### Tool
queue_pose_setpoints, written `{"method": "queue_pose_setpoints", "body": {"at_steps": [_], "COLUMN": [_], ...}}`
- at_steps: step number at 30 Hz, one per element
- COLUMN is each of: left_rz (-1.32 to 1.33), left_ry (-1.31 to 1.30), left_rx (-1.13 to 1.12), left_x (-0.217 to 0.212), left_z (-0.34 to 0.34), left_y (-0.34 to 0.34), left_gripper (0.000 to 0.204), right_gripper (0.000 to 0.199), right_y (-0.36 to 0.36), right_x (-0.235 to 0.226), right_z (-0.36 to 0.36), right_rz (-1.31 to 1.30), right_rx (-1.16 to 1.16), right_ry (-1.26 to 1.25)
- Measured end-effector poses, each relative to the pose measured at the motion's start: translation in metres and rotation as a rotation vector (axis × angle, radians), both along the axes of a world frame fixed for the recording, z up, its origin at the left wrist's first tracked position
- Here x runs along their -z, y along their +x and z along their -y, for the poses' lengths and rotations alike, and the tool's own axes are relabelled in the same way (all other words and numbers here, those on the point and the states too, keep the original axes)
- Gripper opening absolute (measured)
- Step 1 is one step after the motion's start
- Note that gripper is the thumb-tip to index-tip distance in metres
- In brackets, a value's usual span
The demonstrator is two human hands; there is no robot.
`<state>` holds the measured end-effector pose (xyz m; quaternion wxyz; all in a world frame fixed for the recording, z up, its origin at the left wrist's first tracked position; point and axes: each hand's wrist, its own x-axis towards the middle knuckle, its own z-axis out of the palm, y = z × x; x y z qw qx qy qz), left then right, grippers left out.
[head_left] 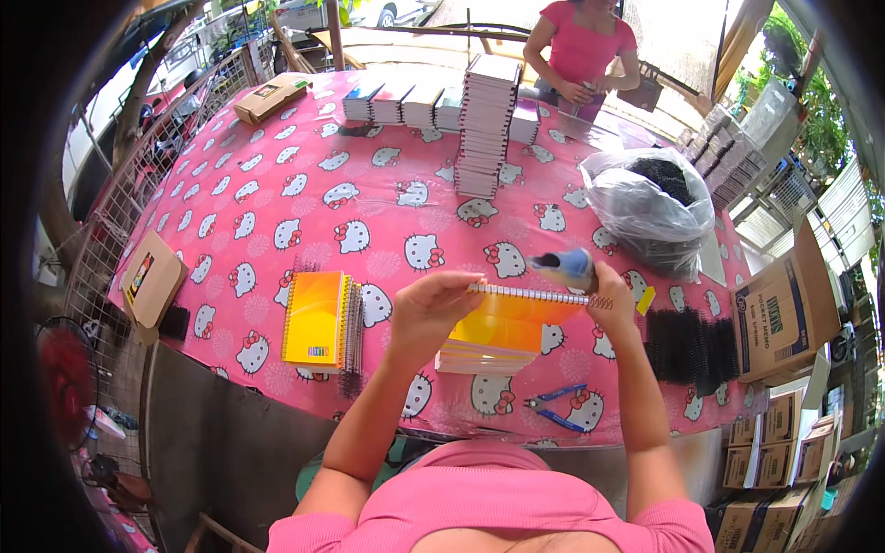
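My left hand (431,311) pinches the left end of a yellow-orange notebook (521,306) along its spine. Through the notebook's top edge runs a spiral coil (544,295); its loose right end sticks out by the fingers of my right hand (612,300), which are closed there. Against that hand is a blurred blue-grey object (564,266) with a dark opening, its kind unclear. Underneath lies a stack of notebooks (487,359) with white page edges. Blue-handled cutting pliers (558,406) rest on the table near me.
Finished-looking yellow spiral notebooks (313,318) lie at left. A tall notebook stack (487,129) stands farther back. Black coils (691,350) lie at right, beside a cardboard box (788,309); a plastic bag (645,212) holds more. Another person (585,55) stands across the table.
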<state>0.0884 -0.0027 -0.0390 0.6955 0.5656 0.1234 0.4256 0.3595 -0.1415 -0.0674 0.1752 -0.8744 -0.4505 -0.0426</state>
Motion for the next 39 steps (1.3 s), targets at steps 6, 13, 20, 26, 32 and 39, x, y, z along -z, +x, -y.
{"method": "queue_pose_setpoints", "body": {"at_steps": [6, 13, 20, 26, 32, 39], "left_rz": [0.052, -0.178, -0.107, -0.097, -0.107, -0.102], "left_ry": [0.521, 0.837, 0.804, 0.860, 0.904, 0.956], "left_rx": [-0.204, -0.145, -0.244, -0.237, -0.271, -0.219], "left_x": [-0.042, 0.004, 0.006, 0.002, 0.002, -0.010], "left_z": [0.015, 0.049, 0.062, 0.061, 0.062, 0.061], "left_y": [0.004, -0.008, -0.001, -0.001, 0.000, 0.003], "left_gripper": [0.022, 0.020, 0.024, 0.025, 0.024, 0.025], "right_gripper": [0.048, 0.051, 0.046, 0.043, 0.041, 0.030], "right_y": [-0.046, -0.132, -0.156, -0.165, -0.167, -0.138], "right_x": [0.049, 0.060, -0.052, -0.066, -0.068, -0.020], "right_z": [0.066, 0.139, 0.091, 0.085, 0.087, 0.093], "right_rz": [0.272, -0.055, -0.305, -0.201, -0.164, -2.070], "right_rx": [-0.084, -0.263, -0.335, -0.279, -0.240, -0.242], "right_ry": [0.025, -0.099, 0.373, 0.259, 0.293, 0.338]}}
